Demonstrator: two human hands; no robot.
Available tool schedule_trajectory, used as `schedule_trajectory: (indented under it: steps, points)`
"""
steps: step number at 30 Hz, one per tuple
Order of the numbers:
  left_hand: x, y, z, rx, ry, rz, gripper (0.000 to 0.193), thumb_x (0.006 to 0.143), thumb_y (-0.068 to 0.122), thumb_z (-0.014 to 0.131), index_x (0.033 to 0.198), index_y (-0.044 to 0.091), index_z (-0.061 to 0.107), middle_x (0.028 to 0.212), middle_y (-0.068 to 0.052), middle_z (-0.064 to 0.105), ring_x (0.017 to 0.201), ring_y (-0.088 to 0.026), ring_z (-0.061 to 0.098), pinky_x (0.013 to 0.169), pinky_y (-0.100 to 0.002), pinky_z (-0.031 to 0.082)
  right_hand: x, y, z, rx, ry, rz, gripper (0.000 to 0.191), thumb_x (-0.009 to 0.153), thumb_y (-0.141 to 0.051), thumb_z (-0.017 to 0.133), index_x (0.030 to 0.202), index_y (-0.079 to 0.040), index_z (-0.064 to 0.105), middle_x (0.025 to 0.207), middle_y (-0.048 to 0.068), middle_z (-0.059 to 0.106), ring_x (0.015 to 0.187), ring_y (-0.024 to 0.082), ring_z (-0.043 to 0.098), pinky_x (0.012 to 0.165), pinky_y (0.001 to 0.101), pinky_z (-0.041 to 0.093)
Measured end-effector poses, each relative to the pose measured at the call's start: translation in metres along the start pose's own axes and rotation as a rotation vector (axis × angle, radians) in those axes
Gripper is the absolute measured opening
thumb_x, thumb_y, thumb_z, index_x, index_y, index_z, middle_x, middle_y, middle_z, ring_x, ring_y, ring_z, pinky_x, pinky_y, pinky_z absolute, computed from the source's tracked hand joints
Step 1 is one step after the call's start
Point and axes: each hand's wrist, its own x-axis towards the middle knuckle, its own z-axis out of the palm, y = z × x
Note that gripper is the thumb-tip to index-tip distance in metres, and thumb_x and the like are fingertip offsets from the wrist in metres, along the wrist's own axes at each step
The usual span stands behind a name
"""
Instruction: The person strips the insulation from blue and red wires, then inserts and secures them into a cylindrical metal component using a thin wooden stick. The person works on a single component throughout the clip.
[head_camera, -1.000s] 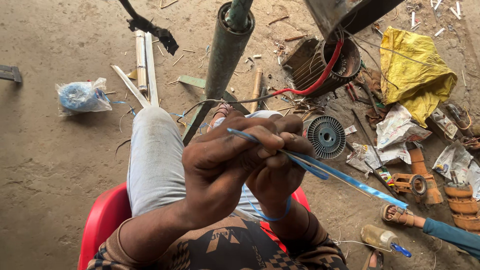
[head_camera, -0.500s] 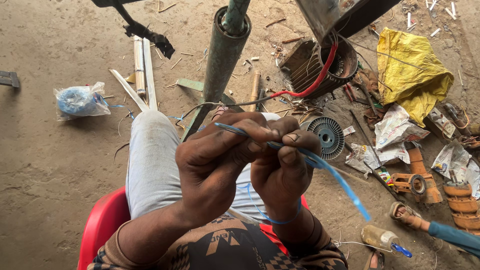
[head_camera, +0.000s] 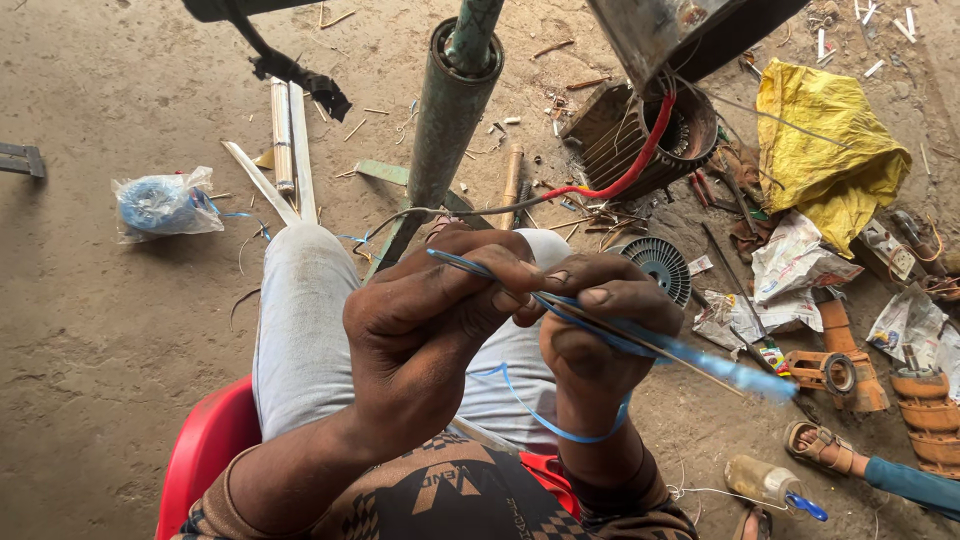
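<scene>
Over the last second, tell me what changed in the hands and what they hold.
Both hands, left hand and right hand, kept their pinch on the blue strip and thin stick. The strip's free end dipped lower, then levelled again. The red chair and yellow cloth stayed put.

A thin blue strip (head_camera: 610, 335) lies slanted along a slim stick (head_camera: 640, 345), its far end blurred.

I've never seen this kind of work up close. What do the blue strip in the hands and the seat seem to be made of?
Blue strip: thin, flat and bendy, looping loosely under the right hand, so probably plastic tape or film; its far end is blurred. Seat: smooth, glossy, uniform red with a rounded edge, most likely moulded plastic.
</scene>
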Motion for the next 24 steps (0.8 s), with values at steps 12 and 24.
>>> schedule_trajectory:
  steps: [12, 24]
  points:
    - [0.001, 0.000, -0.001, 0.044, -0.008, 0.001, 0.008, 0.107, -0.006, 0.067, 0.114, -0.005, 0.072, 0.111, -0.014, 0.072, 0.107, -0.017, 0.069, 0.093, -0.027, 0.058, 0.010, -0.011, -0.001, 0.150, -0.044, 0.025, 0.031, 0.092, -0.024, 0.085, 0.108, -0.007, 0.064, 0.100, 0.010, 0.065, 0.080, 0.018, 0.072, 0.065, 0.0268, 0.062]
    - [0.000, 0.002, -0.001, -0.012, 0.011, -0.025, 0.009, 0.106, -0.009, 0.066, 0.113, -0.006, 0.072, 0.112, -0.014, 0.072, 0.106, -0.017, 0.068, 0.094, -0.027, 0.057, 0.004, -0.003, -0.004, 0.276, 0.018, 0.015, 0.019, 0.095, -0.003, 0.081, 0.105, -0.008, 0.065, 0.103, 0.008, 0.067, 0.089, 0.017, 0.074, 0.073, 0.0254, 0.064]
